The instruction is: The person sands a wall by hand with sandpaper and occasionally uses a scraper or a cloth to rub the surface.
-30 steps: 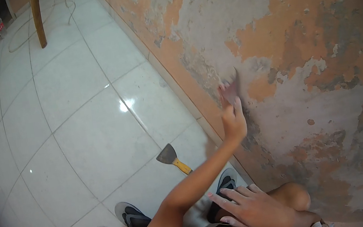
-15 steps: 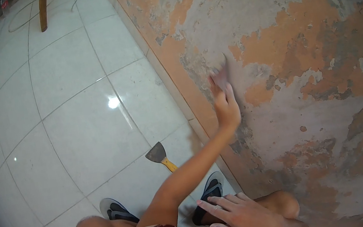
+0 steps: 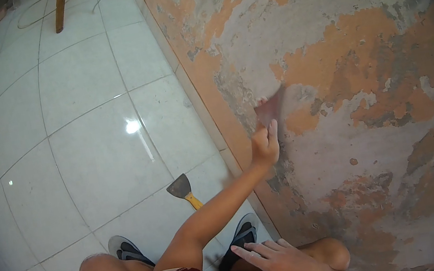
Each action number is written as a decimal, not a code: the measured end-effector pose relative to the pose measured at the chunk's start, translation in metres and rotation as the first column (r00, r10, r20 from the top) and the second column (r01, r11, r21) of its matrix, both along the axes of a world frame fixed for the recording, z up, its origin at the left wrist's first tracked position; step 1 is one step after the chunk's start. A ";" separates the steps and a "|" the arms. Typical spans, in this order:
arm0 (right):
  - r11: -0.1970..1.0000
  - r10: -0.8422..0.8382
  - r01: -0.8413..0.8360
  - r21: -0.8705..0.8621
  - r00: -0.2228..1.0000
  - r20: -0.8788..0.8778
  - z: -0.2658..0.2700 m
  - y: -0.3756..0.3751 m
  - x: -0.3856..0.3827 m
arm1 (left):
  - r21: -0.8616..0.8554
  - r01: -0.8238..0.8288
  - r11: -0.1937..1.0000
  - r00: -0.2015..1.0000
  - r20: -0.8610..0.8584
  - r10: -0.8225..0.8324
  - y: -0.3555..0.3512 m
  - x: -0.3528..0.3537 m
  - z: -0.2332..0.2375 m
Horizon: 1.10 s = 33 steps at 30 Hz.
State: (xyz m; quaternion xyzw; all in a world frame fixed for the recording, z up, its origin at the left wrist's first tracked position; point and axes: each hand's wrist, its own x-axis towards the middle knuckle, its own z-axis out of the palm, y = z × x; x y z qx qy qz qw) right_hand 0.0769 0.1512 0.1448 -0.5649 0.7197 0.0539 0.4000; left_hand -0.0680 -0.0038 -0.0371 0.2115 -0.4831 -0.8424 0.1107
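Observation:
My left hand (image 3: 266, 142) is stretched out to the wall (image 3: 342, 145) and pinches a reddish-brown sheet (image 3: 271, 109), which looks like sandpaper, against the patchy surface. Parts of the fingers are hidden behind the sheet, and its edge is blurred. Nearer my body, my right hand (image 3: 284, 263) lies over my right knee, palm down with its fingers apart and nothing in it. A scraper (image 3: 180, 186) with a dark blade and a yellow handle is on the floor beside my left forearm, which hides the handle's end.
Peeling orange paint and grey plaster cover the wall. White tiles (image 3: 101, 147) make up the floor, meeting the wall along a low skirting strip (image 3: 221, 140). My sandalled feet stand near it. At the upper left are a wooden leg (image 3: 60, 13) and a thin cord (image 3: 34, 22).
My left hand and the sheet have moved slightly down the wall, and more of the sheet shows. The whole view has shifted a little. My right hand still rests at the knee.

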 end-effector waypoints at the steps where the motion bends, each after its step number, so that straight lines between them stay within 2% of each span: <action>1: 1.000 -0.001 0.001 -0.018 1.000 0.018 0.000 0.003 0.000 | -0.008 0.001 1.000 1.000 -0.004 -0.001 -0.010 -0.004 0.005; 4: 1.000 0.000 0.001 0.024 0.999 -0.039 0.002 0.006 0.000 | 0.029 -0.079 0.996 0.994 0.072 0.076 -0.002 -0.014 0.010; 5: 1.000 0.003 -0.002 0.023 0.999 -0.045 0.001 0.008 -0.001 | -0.227 -0.447 0.865 0.894 -0.156 0.420 0.024 -0.024 0.006; 6: 1.000 0.006 -0.007 -0.009 0.998 -0.060 -0.001 0.010 -0.002 | -0.357 -0.763 0.539 0.646 -0.445 0.620 0.043 -0.030 -0.003; 7: 0.999 0.010 -0.013 -0.040 0.997 -0.072 -0.003 0.011 -0.002 | -0.356 -0.768 0.532 0.640 -0.449 0.623 0.056 -0.027 -0.014; 9: 1.000 0.010 -0.012 -0.020 0.997 -0.083 0.000 0.007 -0.003 | -0.367 -0.696 0.618 0.705 -0.514 0.489 0.072 -0.019 -0.025; 10: 1.000 0.001 -0.001 0.002 0.996 -0.089 0.002 0.006 -0.003 | -0.389 -0.712 0.584 0.690 -0.539 0.483 0.066 -0.020 -0.029; 14: 1.000 0.011 -0.011 0.001 0.996 -0.091 0.005 0.010 0.002 | -0.315 -0.717 0.622 0.695 -0.395 0.601 0.001 -0.028 -0.002; 15: 1.000 -0.003 0.003 -0.004 0.999 -0.043 0.005 0.011 0.002 | -0.225 -0.426 0.877 0.905 -0.091 0.416 -0.030 -0.015 0.018; 16: 1.000 -0.017 0.017 -0.009 1.000 0.005 0.006 0.011 0.002 | -0.020 -0.107 0.994 0.979 0.175 0.109 -0.046 -0.007 0.029; 17: 1.000 -0.011 0.011 -0.018 1.000 0.005 0.003 0.012 0.002 | -0.029 -0.113 0.993 0.978 0.173 0.116 -0.031 -0.014 0.022; 18: 0.998 0.067 -0.067 -0.006 0.997 -0.038 -0.003 0.014 0.000 | -0.168 -0.414 0.895 0.910 -0.059 0.410 0.004 -0.029 0.004; 19: 0.990 0.143 -0.143 0.010 0.986 -0.082 -0.007 0.013 -0.003 | -0.221 -0.687 0.692 0.722 -0.318 0.614 0.034 -0.036 -0.012; 21: 0.987 0.153 -0.157 -0.021 0.979 -0.131 -0.009 0.011 -0.008 | -0.304 -0.720 0.624 0.685 -0.457 0.568 0.074 -0.021 -0.025; 22: 0.986 0.156 -0.165 -0.039 0.972 -0.174 -0.008 0.010 -0.009 | -0.297 -0.720 0.627 0.684 -0.457 0.569 0.077 -0.024 -0.027; 24: 0.986 0.152 -0.162 -0.044 0.971 -0.185 0.002 0.001 -0.007 | -0.289 -0.680 0.674 0.730 -0.352 0.586 0.083 -0.026 -0.030; 26: 0.988 0.134 -0.144 -0.047 0.976 -0.174 0.010 0.004 0.001 | -0.267 -0.701 0.661 0.713 -0.296 0.636 0.047 -0.035 -0.017; 28: 0.997 -0.015 0.016 -0.082 1.000 0.013 0.014 0.010 0.003 | -0.194 -0.757 0.624 0.654 -0.237 0.719 -0.001 -0.047 -0.011; 29: 0.996 -0.014 0.015 -0.087 1.000 0.008 0.013 0.012 0.004 | -0.194 -0.758 0.622 0.652 -0.244 0.718 -0.009 -0.045 -0.015; 31: 1.000 -0.024 0.025 -0.016 1.000 0.019 0.010 0.015 0.003 | -0.395 -0.760 0.516 0.641 -0.330 0.693 -0.024 -0.049 -0.028; 33: 0.999 -0.028 0.028 -0.019 0.999 -0.027 0.003 0.021 0.001 | -0.431 -0.770 0.471 0.630 -0.393 0.670 -0.004 -0.044 -0.045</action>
